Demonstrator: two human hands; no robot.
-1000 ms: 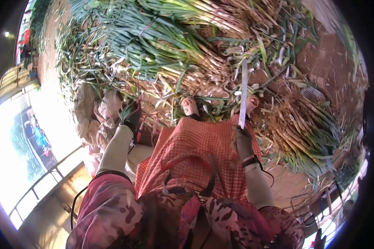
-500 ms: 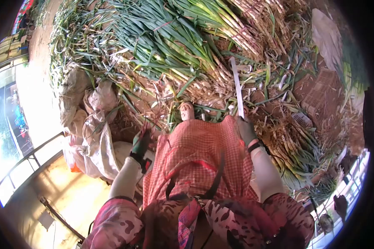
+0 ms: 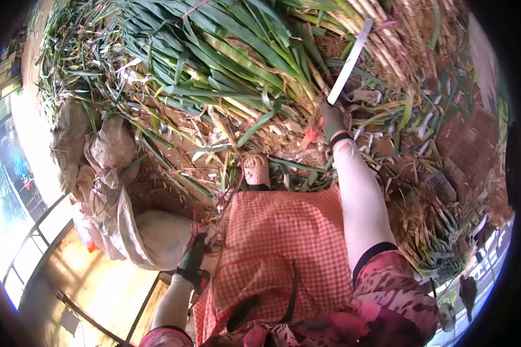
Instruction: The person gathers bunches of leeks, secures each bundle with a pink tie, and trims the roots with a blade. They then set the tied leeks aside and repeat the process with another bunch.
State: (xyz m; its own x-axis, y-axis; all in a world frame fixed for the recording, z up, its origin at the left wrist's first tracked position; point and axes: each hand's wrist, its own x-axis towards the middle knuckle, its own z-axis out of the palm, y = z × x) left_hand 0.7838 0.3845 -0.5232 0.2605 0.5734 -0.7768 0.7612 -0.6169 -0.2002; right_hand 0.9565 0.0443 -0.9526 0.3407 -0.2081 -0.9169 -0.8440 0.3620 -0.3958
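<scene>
We look down over a great heap of green onions [image 3: 226, 52], long green leaves and pale stalks piled across the top of the view, with dry husks and trimmings [image 3: 214, 144] strewn over the ground below it. To the left lie several pale sacks [image 3: 107, 156], crumpled and slumped against each other beside the heap. A red and white checked apron [image 3: 278, 243] covers our lap in the lower middle, and one shoe toe [image 3: 256, 170] pokes out just past its upper edge.

Our right arm stretches straight out and up from the patterned sleeve, nearly fully extended, its forearm in a pale cover. The right hand [image 3: 331, 120], in a dark glove, is wrapped in a fist around the handle of a long knife [image 3: 349, 61]. The blade slants up and to the right, lying over the pale stalk ends at the edge of the heap.

Our left arm bends low beside the apron. The left hand [image 3: 194, 254], in a dark green glove, hangs near the apron's left edge by a sack; its fingers look curled, but we cannot tell whether they hold anything.
</scene>
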